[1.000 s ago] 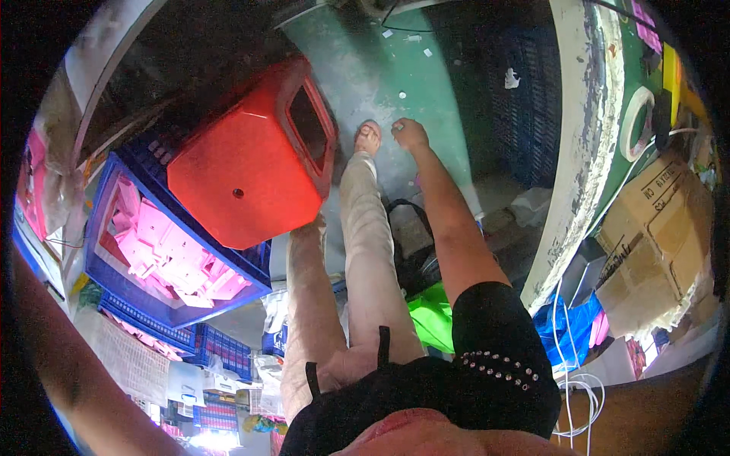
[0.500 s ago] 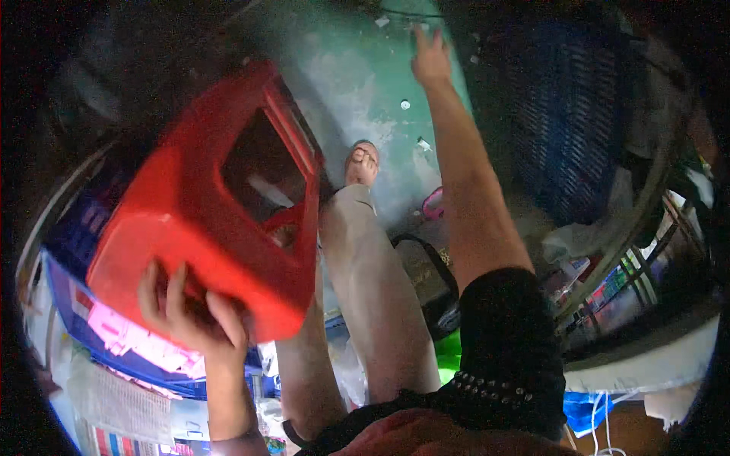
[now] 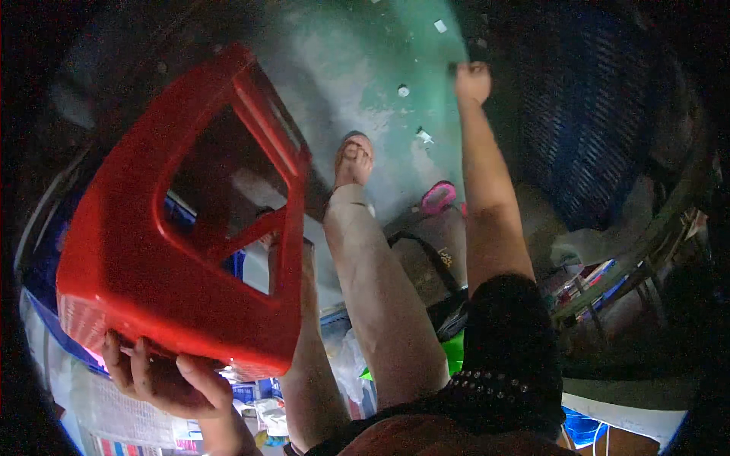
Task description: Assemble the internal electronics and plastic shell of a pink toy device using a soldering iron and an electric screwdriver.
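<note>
At nine o'clock, red stool (image 3: 122, 243): moulded plastic with large openings between its legs, tipped on its side, seat end down toward eight o'clock and leg ends up toward eleven.
Left hand (image 3: 171, 384): at eight o'clock, against the seat end, fingers bent and slightly spread along it; whether any fingertip enters a hole cannot be told.
Reason for the grip: probably the broad seat gives the palm more to bear on than the thin legs, letting one hand hold it.
Right hand (image 3: 473, 80): at one o'clock, arm outstretched over the floor (image 3: 365, 106), apart from the stool; its fingers look curled together, but blur hides whether they pinch anything. The reach likely offsets the stool's weight.
Blue crate (image 3: 585, 129): at two o'clock, in shadow, beyond the right hand.
Sandalled foot (image 3: 353, 159): at twelve o'clock, pointing forward, perhaps for steady footing.
White scraps (image 3: 403, 90): scattered between twelve and one, apparently dropped rather than placed.
Pink-edged thing (image 3: 439, 196): near the centre, toward two.
</note>
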Available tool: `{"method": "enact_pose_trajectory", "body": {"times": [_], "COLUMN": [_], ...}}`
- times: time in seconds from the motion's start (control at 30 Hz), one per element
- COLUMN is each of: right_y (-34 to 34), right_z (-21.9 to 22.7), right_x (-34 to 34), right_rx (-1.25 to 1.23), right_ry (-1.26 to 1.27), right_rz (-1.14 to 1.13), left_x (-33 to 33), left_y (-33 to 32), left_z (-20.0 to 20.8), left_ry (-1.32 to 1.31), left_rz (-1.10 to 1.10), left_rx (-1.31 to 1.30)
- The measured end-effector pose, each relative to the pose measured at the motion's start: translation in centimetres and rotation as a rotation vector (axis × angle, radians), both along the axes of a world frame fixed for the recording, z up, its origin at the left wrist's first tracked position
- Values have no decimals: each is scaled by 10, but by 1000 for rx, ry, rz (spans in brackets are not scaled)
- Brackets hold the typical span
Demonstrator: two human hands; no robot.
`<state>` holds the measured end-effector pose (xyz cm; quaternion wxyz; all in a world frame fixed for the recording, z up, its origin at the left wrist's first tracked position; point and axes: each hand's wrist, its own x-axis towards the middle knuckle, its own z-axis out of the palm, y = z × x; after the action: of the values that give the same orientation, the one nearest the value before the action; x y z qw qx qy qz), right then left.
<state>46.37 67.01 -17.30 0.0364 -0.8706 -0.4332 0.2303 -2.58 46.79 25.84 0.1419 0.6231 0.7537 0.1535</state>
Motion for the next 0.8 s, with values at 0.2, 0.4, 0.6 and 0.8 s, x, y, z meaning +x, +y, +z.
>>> {"method": "enact_pose_trajectory", "body": {"times": [0.2, 0.4, 0.6, 0.8], "right_y": [110, 105, 88, 215], "right_z": [-32, -33, 67, 197], "right_x": [70, 83, 73, -36], "right_rx": [64, -84, 33, 518], "right_ry": [-221, -114, 27, 78], "right_rz": [222, 262, 148, 465], "left_x": [4, 1, -9, -5], "left_y": [-6, -7, -1, -6], "left_z": [0, -13, 3, -4], "left_ry": [62, 44, 9, -54], "left_rz": [88, 109, -13, 55], "left_rx": [7, 97, -43, -4]}}
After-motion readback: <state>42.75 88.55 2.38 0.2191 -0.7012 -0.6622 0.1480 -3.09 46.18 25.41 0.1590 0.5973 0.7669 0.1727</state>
